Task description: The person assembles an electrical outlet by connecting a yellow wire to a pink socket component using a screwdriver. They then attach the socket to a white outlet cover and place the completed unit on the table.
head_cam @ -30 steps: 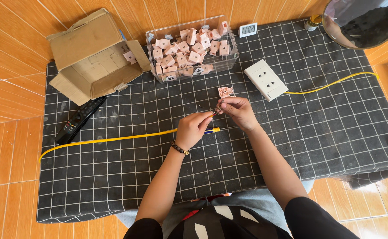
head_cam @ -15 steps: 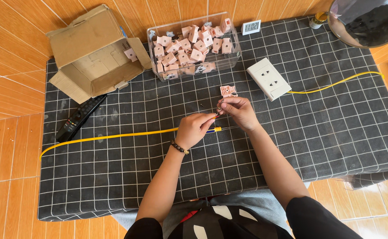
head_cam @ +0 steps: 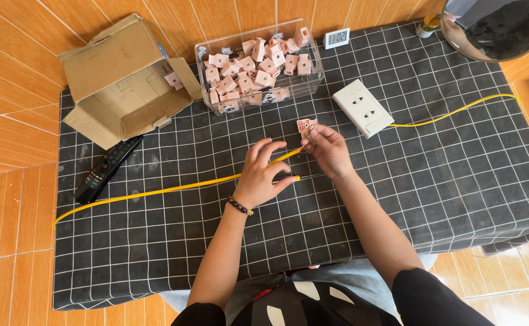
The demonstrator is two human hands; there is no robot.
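The left hand (head_cam: 264, 175) lies on the counter (head_cam: 458, 181) with its fingers curled loosely around a yellow cable (head_cam: 156, 192), thumb and forefinger closed on it near its cut end; a dark bead bracelet (head_cam: 239, 206) sits on that wrist. The right hand (head_cam: 328, 148) is just beside the left, its fingertips pinched on the same cable end; whether it also holds something small there cannot be told. The cable runs from both hands leftward across the black grid-patterned cloth (head_cam: 216, 241) to the cloth's left edge. Just above the right hand's fingertips lies a small pink connector piece (head_cam: 305, 125), close to them but seemingly not in the grip. To the right of it rests a white wall socket (head_cam: 363, 108), flat on the cloth, with a second stretch of yellow cable (head_cam: 458, 111) leading from it toward the right edge. Farther up stands a clear plastic tub (head_cam: 258, 66) filled with many more pink pieces; beside it on the left is an open cardboard box (head_cam: 122, 84) lying on its side, flaps spread. A black remote control (head_cam: 106, 169) lies below the box, near the cable. At the top edge stand a small digital clock (head_cam: 337, 37) and a small glass jar (head_cam: 427, 25); a dark round object (head_cam: 497, 24) fills the upper right corner.
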